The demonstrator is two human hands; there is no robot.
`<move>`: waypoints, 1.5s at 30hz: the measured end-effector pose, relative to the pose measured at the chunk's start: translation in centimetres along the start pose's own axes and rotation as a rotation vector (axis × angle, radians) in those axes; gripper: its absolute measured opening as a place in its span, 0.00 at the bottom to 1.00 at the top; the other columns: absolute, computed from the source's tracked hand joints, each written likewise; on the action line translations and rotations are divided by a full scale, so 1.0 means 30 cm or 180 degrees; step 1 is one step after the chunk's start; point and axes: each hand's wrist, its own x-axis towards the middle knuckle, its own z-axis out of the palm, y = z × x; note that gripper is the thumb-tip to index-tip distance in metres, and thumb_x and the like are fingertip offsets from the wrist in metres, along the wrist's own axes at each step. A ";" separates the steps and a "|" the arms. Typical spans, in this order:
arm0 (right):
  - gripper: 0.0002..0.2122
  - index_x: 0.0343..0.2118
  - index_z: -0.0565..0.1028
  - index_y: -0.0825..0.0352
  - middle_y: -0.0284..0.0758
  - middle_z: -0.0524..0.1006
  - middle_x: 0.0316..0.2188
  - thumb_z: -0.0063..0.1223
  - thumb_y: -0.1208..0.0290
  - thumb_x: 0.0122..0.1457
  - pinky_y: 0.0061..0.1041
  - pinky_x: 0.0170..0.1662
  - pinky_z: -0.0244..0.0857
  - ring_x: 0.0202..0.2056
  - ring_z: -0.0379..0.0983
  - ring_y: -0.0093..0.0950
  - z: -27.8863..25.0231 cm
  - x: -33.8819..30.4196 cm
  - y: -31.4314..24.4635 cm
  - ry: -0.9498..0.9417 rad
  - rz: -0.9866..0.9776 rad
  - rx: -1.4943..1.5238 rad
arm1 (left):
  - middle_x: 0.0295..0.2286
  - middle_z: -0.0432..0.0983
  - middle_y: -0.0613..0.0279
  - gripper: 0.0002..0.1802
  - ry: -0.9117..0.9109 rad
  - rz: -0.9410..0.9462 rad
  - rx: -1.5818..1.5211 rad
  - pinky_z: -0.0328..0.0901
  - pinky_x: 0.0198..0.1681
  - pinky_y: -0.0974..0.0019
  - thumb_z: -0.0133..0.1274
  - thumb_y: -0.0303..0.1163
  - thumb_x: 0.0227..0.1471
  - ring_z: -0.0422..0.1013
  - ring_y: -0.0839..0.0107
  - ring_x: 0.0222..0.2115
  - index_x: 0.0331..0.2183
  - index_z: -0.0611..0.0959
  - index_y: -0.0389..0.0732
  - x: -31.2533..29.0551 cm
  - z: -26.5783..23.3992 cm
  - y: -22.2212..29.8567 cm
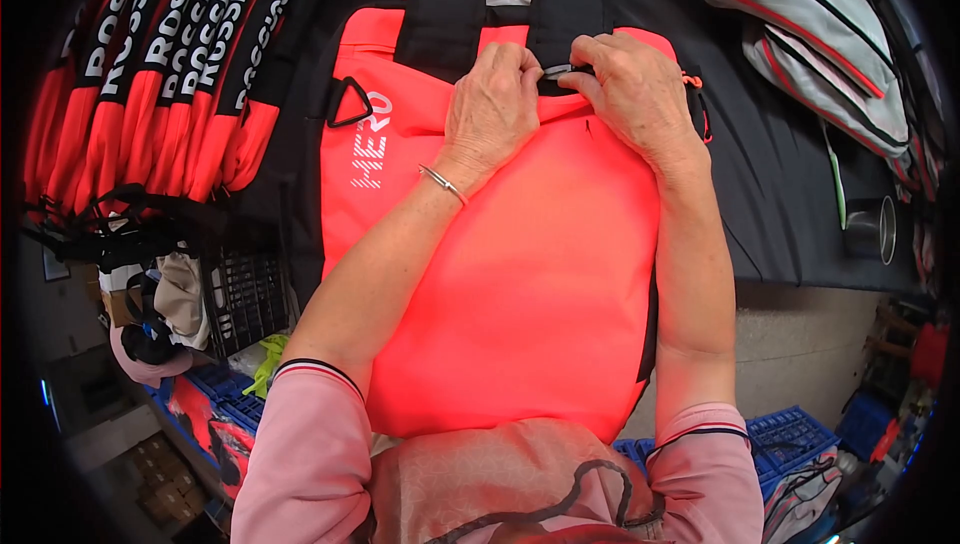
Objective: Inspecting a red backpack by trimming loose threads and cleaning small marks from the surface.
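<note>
Two bare hands gather at the upper edge of a coral-red bag on a dark tabletop.

The coral-red bag [520, 284] lies on the tabletop [765, 184], its upper edge directly beneath the fingers and its broad front panel stretching down between the forearms. The left hand [492, 109] has its fingers curled and closed, pinching material at that edge, just beside a small grey piece [556, 71] in the gap between the hands. The right hand [630, 89] is bent inward, fingers folded and thumb pointing left, closed on the dark edge there; whether it also grips the grey piece I cannot tell. Black straps [440, 19] run upward beyond both hands.
</note>
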 end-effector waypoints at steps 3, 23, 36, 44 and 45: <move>0.12 0.26 0.74 0.66 0.32 0.76 0.21 0.64 0.63 0.51 0.33 0.30 0.67 0.27 0.75 0.31 -0.001 0.000 0.002 -0.0122 0.0162 -0.0042 | 0.27 0.72 0.56 0.05 0.0070 0.0025 -0.0013 0.67 0.29 0.58 0.55 0.21 0.51 0.72 0.58 0.26 0.31 0.74 0.36 0.003 -0.007 0.012; 0.25 0.43 0.73 0.59 0.28 0.78 0.27 0.71 0.59 0.43 0.30 0.34 0.71 0.32 0.77 0.29 0.019 -0.012 0.006 -0.0039 0.0607 0.0442 | 0.29 0.80 0.61 0.11 -0.1687 -0.0096 0.1742 0.69 0.30 0.58 0.58 0.41 0.52 0.77 0.60 0.30 0.34 0.82 0.44 0.095 -0.384 -0.106; 0.22 0.41 0.73 0.59 0.28 0.78 0.27 0.71 0.60 0.44 0.29 0.30 0.70 0.28 0.77 0.29 0.046 -0.016 0.011 0.0261 0.0340 0.0324 | 0.27 0.77 0.62 0.06 -0.0713 0.0446 0.1606 0.69 0.26 0.64 0.61 0.30 0.49 0.75 0.63 0.24 0.32 0.82 0.42 0.039 -0.281 -0.183; 0.21 0.41 0.74 0.58 0.28 0.78 0.25 0.69 0.59 0.46 0.30 0.30 0.69 0.28 0.77 0.29 0.045 -0.012 0.009 0.0194 0.0483 0.0450 | 0.28 0.77 0.59 0.07 -0.0459 0.0526 0.0593 0.69 0.27 0.64 0.59 0.26 0.51 0.75 0.63 0.24 0.36 0.84 0.39 0.015 -0.311 -0.196; 0.21 0.41 0.74 0.58 0.28 0.78 0.25 0.69 0.59 0.46 0.30 0.30 0.69 0.28 0.77 0.29 0.044 -0.011 0.008 0.0098 0.0602 0.0409 | 0.29 0.77 0.59 0.08 -0.0678 0.0483 0.0653 0.69 0.27 0.65 0.59 0.26 0.51 0.76 0.63 0.25 0.37 0.84 0.39 0.011 -0.315 -0.195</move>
